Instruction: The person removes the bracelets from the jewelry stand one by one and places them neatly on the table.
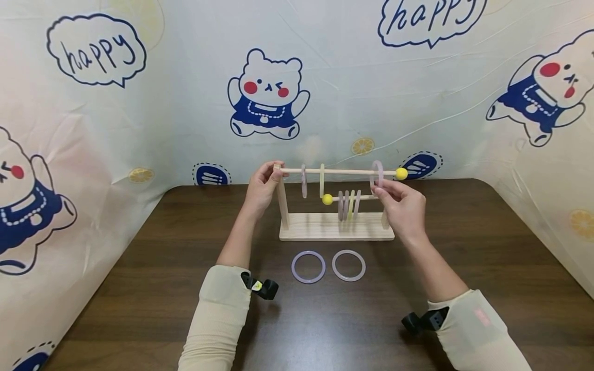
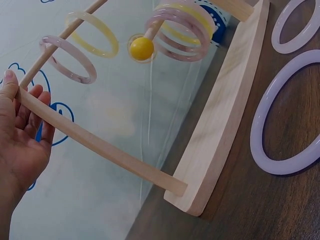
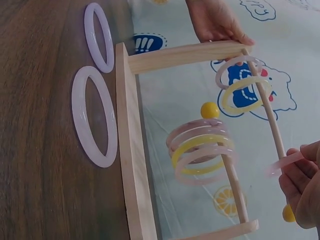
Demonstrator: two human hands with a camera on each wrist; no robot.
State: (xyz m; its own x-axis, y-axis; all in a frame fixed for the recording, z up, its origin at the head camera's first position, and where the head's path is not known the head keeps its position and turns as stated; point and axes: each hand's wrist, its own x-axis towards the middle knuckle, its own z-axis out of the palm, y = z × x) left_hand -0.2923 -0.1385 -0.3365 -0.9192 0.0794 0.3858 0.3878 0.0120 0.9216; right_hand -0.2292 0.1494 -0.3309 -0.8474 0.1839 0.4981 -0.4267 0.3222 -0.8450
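My left hand [image 1: 261, 189] grips the top of the left post [image 2: 100, 137] of a wooden bangle stand [image 1: 334, 233]. With thumb and fingers, my right hand [image 1: 406, 210] pinches a pale pink bangle [image 1: 378, 167]; the upper rod [image 1: 348, 171] appears to pass through it, near the yellow ball [image 1: 401, 174] at the rod's end. Farther left on that rod hang a mauve bangle [image 2: 62, 70] and a yellow bangle [image 2: 102, 47]. The lower rod [image 3: 236, 192] carries several mauve, yellow and pink bangles [image 1: 341, 206], and another yellow ball [image 1: 327, 199] caps its left end.
On the brown table [image 1: 162, 288], in front of the stand, lie a violet bangle [image 1: 294, 270] and a whitish-lilac bangle [image 1: 335, 270] side by side. A printed cloth [image 1: 195, 103] with cartoon bears hangs behind the table and at both sides.
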